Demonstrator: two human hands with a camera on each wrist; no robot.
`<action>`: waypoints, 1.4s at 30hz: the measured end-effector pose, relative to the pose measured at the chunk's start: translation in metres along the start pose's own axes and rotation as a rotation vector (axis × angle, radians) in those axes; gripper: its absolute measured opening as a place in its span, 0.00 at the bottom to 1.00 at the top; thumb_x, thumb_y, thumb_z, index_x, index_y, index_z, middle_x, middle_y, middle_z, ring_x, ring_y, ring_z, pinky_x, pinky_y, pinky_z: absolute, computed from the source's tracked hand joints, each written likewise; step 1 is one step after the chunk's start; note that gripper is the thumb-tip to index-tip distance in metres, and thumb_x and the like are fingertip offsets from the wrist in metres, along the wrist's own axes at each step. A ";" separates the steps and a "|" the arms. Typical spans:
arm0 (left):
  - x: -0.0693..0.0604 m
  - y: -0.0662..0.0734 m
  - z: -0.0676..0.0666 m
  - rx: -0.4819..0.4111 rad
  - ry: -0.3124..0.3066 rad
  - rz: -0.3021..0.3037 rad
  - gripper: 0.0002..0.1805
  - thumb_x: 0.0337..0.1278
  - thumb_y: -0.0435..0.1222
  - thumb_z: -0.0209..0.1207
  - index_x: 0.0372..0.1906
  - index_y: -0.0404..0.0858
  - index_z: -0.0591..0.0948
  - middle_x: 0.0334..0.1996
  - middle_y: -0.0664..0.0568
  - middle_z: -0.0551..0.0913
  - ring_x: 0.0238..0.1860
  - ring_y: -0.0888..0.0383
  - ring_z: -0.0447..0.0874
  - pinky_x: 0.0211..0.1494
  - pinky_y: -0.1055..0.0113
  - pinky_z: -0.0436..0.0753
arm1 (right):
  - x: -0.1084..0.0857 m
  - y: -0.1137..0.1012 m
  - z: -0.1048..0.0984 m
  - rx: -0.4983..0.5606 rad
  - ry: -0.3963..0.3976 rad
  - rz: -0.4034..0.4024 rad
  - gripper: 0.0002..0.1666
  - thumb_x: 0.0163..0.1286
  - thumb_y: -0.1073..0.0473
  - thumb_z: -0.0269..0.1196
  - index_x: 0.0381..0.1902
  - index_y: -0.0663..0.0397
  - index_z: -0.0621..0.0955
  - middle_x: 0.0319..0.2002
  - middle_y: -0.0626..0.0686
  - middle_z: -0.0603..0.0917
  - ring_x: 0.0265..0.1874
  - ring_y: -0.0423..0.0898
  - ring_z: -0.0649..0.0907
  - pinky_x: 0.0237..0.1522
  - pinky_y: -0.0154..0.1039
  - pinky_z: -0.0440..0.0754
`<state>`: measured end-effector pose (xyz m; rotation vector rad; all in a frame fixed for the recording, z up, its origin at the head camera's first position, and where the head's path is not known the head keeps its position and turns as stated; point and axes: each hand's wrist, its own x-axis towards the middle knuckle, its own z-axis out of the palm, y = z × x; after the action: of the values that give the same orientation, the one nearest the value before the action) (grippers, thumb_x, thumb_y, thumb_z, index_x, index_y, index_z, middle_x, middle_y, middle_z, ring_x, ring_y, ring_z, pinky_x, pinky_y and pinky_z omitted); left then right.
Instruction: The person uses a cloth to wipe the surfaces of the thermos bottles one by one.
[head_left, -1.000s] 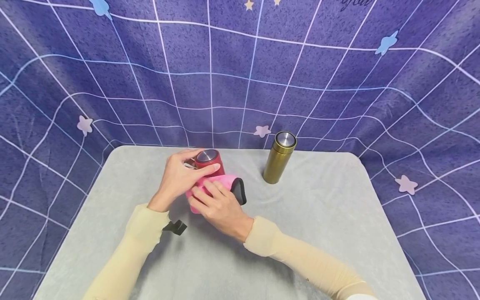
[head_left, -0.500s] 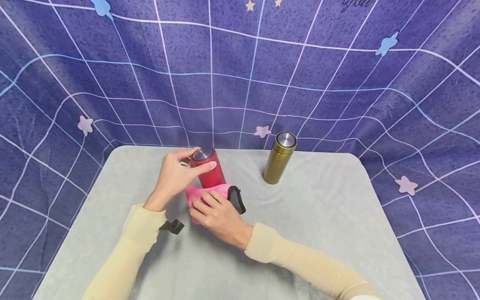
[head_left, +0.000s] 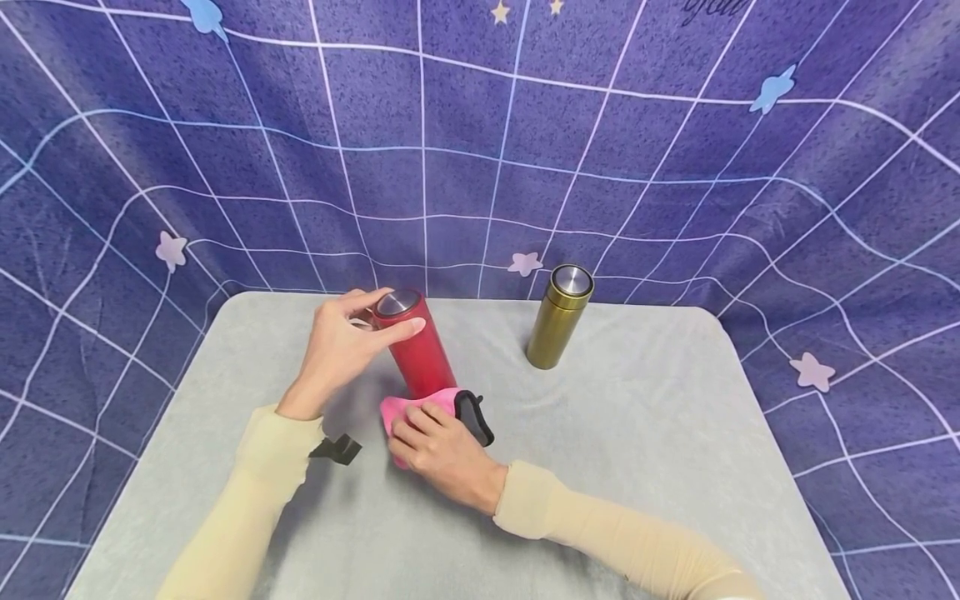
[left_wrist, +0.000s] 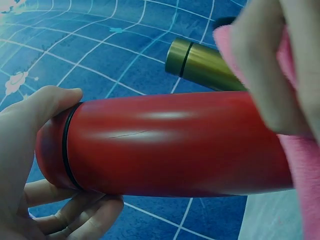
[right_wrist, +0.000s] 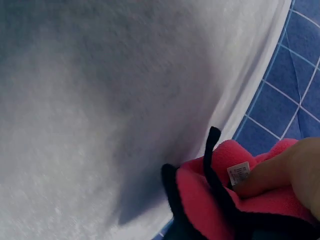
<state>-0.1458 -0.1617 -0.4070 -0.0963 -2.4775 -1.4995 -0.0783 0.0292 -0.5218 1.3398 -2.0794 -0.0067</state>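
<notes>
A red thermos bottle (head_left: pixel 420 354) with a silver-topped lid tilts above the table. My left hand (head_left: pixel 339 346) grips it round the lid end, thumb on one side and fingers on the other, as the left wrist view also shows. Against the lower part of the bottle, my right hand (head_left: pixel 446 454) holds a pink cloth (right_wrist: pixel 200 195) with black edging, a black loop and a small white label. The bottle's lower end is hidden behind cloth and hand.
A gold-green thermos bottle (head_left: pixel 557 321) stands upright at the back, right of the hands. The grey-covered table (head_left: pixel 637 467) meets a blue-purple grid-patterned curtain (head_left: pixel 465 150) behind. A black strap piece (head_left: pixel 337 450) sticks out from the left sleeve.
The cloth in my right hand has slid down along the red thermos bottle, baring more of its body. My left hand has shifted slightly left, still gripping the lid end.
</notes>
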 end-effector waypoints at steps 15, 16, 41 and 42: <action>0.001 0.009 -0.013 0.004 0.020 0.010 0.35 0.48 0.51 0.83 0.62 0.44 0.89 0.40 0.49 0.87 0.37 0.51 0.85 0.35 0.68 0.82 | -0.007 -0.005 0.008 0.016 -0.064 -0.012 0.05 0.69 0.58 0.70 0.43 0.44 0.87 0.44 0.44 0.85 0.50 0.47 0.79 0.61 0.39 0.78; 0.001 0.009 -0.013 0.006 0.020 0.010 0.35 0.48 0.52 0.83 0.62 0.45 0.89 0.40 0.49 0.87 0.38 0.52 0.85 0.35 0.68 0.82 | -0.007 -0.004 0.008 0.008 -0.065 -0.015 0.05 0.70 0.58 0.70 0.43 0.44 0.86 0.44 0.44 0.85 0.50 0.47 0.79 0.61 0.39 0.78; -0.001 0.006 0.005 -0.031 -0.002 0.101 0.35 0.41 0.49 0.87 0.59 0.43 0.91 0.37 0.50 0.87 0.31 0.56 0.88 0.33 0.73 0.85 | 0.011 0.015 0.005 -0.024 0.140 0.016 0.14 0.74 0.57 0.67 0.55 0.42 0.89 0.54 0.44 0.87 0.53 0.49 0.82 0.64 0.41 0.80; -0.002 0.005 0.007 -0.030 -0.004 0.103 0.35 0.41 0.49 0.87 0.58 0.44 0.91 0.37 0.51 0.87 0.31 0.56 0.88 0.33 0.73 0.85 | 0.012 0.017 0.004 -0.027 0.149 0.018 0.14 0.74 0.57 0.68 0.55 0.42 0.89 0.54 0.44 0.87 0.53 0.49 0.83 0.63 0.41 0.80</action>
<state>-0.1442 -0.1531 -0.4057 -0.2287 -2.4142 -1.4957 -0.0971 0.0257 -0.5132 1.2660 -1.9595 0.0713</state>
